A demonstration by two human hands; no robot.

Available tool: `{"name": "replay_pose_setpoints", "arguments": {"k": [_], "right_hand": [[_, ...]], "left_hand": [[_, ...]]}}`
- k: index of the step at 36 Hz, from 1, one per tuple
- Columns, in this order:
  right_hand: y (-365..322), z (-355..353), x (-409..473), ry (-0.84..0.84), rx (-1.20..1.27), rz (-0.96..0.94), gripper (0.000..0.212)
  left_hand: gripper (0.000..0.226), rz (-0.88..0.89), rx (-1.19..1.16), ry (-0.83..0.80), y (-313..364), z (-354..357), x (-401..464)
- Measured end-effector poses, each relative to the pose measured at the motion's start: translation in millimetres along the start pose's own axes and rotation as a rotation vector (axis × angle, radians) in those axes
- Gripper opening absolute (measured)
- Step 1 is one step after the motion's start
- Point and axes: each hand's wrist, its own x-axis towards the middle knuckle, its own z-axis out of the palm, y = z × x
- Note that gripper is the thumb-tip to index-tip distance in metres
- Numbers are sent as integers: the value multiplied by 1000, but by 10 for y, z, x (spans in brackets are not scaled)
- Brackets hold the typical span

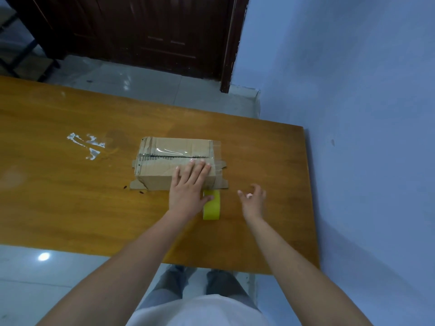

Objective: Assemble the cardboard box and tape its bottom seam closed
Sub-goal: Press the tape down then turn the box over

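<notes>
Single head-worn wide-angle view: looks forward and steeply down from above onto glossy orange-brown wooden table point(70, 196), near enough to show both forearms; dark wooden door point(141, 31) beyond.

Two bare forearms without sleeves; a white shirt point(200, 311) at the frame's bottom centre, grey trousers point(164, 288) above it.

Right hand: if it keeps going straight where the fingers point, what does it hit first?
Probably nothing: the right hand points up-left over bare table, passing right of the cardboard box. Depth is unclear; the box's right-end flaps could be clipped.
</notes>
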Motion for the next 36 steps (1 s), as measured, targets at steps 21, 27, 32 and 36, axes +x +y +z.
{"name": "replay_pose_setpoints", "arguments": {"k": [21, 27, 32, 36], "right_hand": [[56, -264, 63, -249, -191, -451, 20], [-198, -184, -150, -256, -306, -626, 25], [-320, -101, -164, -273, -381, -612, 28], [-364, -62, -172, -261, -404, -611, 30]], "left_hand": [[96, -49, 66, -22, 34, 41, 12], [96, -52, 66, -27, 35, 33, 4], [95, -53, 69, -36, 36, 30, 10], [94, -56, 75, -39, 36, 34, 6]]}}
